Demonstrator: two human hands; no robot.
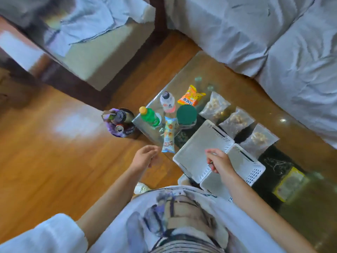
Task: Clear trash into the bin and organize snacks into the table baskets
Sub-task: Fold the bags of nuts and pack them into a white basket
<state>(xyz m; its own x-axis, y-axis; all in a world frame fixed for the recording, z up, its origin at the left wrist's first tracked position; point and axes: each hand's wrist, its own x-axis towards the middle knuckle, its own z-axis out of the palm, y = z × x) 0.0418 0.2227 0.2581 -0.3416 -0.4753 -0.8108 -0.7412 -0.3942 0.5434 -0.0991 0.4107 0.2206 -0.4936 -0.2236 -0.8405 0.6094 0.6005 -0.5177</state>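
Two white baskets stand side by side on the glass table (242, 95): the larger basket (198, 143) and a smaller one (244, 161). My right hand (218, 161) hovers over the larger basket with loosely curled fingers, holding nothing that I can see. My left hand (145, 157) hangs over the floor at the table's corner, fingers relaxed, just short of a long blue snack pack (168, 136). An orange snack bag (190, 96) and three clear bags of snacks (216, 106) (236, 121) (259, 139) lie beyond the baskets. The dark bin (121, 123) on the floor holds a can and wrappers.
A green bottle (149, 115), a white and pink bottle (167, 102) and a jar with a green lid (187, 114) stand near the table's corner. A grey sofa (273, 37) runs behind the table, an armchair (87, 44) at left. A yellow packet (290, 183) lies under the glass.
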